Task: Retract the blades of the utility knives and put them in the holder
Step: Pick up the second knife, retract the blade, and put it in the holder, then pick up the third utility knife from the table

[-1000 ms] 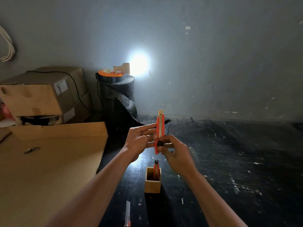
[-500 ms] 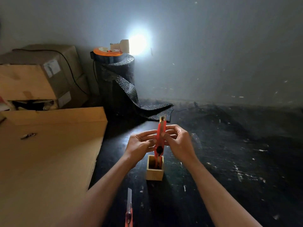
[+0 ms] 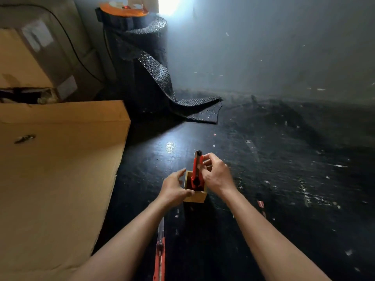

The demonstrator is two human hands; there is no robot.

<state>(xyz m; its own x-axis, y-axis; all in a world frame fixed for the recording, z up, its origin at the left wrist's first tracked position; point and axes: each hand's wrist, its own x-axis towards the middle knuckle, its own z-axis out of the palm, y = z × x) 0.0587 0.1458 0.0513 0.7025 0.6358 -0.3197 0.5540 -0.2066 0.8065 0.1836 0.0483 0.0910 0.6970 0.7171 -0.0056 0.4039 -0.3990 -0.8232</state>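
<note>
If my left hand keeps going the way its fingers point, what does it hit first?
Most likely the wooden holder: the left hand points right toward its near-left wall, thumb about touching the rim. Depth is hard to judge from this view.

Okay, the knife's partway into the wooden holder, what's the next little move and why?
Probably let the right hand release the orange knife, since its lower end already sits inside the wooden holder that the left hand steadies. Then reach for the second knife, whose blade looks extended, on the dark surface.
</note>
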